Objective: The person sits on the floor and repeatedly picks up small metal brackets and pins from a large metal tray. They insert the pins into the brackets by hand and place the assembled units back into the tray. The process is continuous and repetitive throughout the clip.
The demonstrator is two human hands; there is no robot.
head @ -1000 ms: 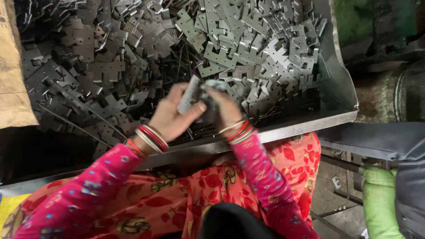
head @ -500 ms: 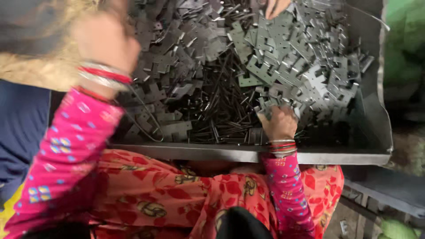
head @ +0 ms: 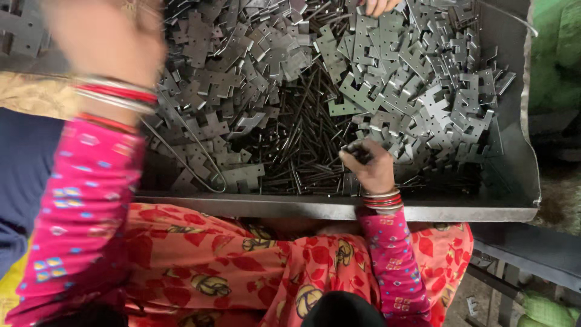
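Note:
My right hand (head: pixel 369 168) rests low in a grey metal tray (head: pixel 302 209), near its front rim. Its fingertips are pinched on a few thin dark metal pins (head: pixel 357 151) from the heap of pins (head: pixel 299 136) in the tray's middle. Flat grey notched metal plates (head: pixel 423 103) with holes are piled all around the pins. My left hand (head: pixel 106 36) is raised at the upper left, close to the camera and blurred. I cannot see its fingers or anything in them. Both wrists wear red and silver bangles over pink sleeves.
Another person's fingertips (head: pixel 378 6) touch the plates at the tray's far edge. A bent wire loop (head: pixel 203 160) lies over the plates on the left. Blue cloth (head: pixel 24 175) lies at the left, green sacks (head: pixel 557 48) at the right, my red flowered lap below.
A second ago both hands held a metal piece together over the tray's front. My left hand has since lifted up to the left; my right hand dropped into the pins.

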